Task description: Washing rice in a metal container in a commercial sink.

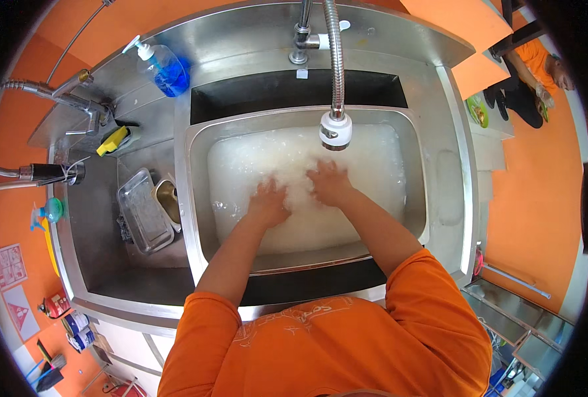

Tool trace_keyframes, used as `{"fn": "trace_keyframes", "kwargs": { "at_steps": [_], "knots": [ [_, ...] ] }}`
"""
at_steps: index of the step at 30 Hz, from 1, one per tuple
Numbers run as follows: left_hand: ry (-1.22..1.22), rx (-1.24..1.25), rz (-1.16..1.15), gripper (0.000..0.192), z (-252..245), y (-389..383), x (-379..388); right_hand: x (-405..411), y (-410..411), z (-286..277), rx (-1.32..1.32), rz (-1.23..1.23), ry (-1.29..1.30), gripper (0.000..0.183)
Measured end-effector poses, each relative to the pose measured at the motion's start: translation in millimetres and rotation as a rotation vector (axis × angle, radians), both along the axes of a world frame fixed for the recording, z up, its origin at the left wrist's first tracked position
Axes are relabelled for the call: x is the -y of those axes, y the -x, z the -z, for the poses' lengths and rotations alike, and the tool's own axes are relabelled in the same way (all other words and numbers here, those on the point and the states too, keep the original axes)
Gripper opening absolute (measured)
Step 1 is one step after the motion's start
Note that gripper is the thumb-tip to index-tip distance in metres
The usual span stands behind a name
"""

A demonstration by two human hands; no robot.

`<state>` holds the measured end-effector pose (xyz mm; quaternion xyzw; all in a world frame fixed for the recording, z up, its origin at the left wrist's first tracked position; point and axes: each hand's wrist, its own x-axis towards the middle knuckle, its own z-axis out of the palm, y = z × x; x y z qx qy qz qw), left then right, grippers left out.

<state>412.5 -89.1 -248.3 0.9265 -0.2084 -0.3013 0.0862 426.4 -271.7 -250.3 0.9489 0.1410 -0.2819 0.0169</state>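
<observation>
A large rectangular stainless steel pan (306, 263) rests across the right sink basin and holds cloudy, whitish water (279, 144). Both my hands are dipped into it near the middle, a short way apart. My left hand (270, 203) has its fingers spread, with the fingertips blurred under the surface. To its right and slightly farther off, my right hand (329, 182) also has its fingers apart in the water. Nothing held shows in either hand, though the murky water hides what lies beneath. Over the pan's far side hangs a white faucet spray head (335, 130) on a flexible metal hose (334, 59).
The left basin contains a metal tray (145, 213) and a small metal pan (167, 198). A yellow sponge (113, 141) and a pump bottle of blue liquid (167, 74) sit behind. Another faucet sprayer (51, 172) juts in from the left. Another person (532, 74) is at far right.
</observation>
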Motion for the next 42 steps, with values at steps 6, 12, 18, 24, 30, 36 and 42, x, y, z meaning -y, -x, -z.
{"fn": "trace_keyframes", "kwargs": {
  "at_steps": [6, 12, 18, 24, 30, 36, 42],
  "knots": [
    [-0.088, -0.185, 0.009, 0.059, 9.4, 12.6, -25.8, 26.8, 23.1, -13.5, -0.120, 0.050, 0.015, 0.057],
    [-0.146, -0.231, 0.102, 0.053, 48.0, 18.7, -67.8, 82.7, 36.6, 5.2, -0.212, 0.175, 0.023, 0.061],
    [-0.421, -0.263, 0.132, 0.057, 64.8, 26.4, -73.6, 122.3, 65.0, 44.6, -0.412, 0.416, -0.058, 0.081],
    [-0.113, -0.400, 0.253, 0.054, 114.2, 40.3, -66.5, 53.3, 50.2, -13.9, -0.659, 0.310, -0.147, 0.082],
    [0.275, -0.782, -0.522, 0.058, 32.4, 28.7, -2.4, 31.6, 47.5, 32.3, -0.775, 0.412, -0.445, 0.081],
    [0.843, -0.990, -1.186, 0.080, 57.1, 29.1, 17.9, -37.2, 51.8, 6.0, -0.776, 1.208, -1.126, 0.068],
    [1.412, -0.920, -1.373, 0.057, -4.0, 29.6, 33.5, -67.0, 33.0, -10.3, -0.315, 1.104, -1.414, 0.079]
  ]
}}
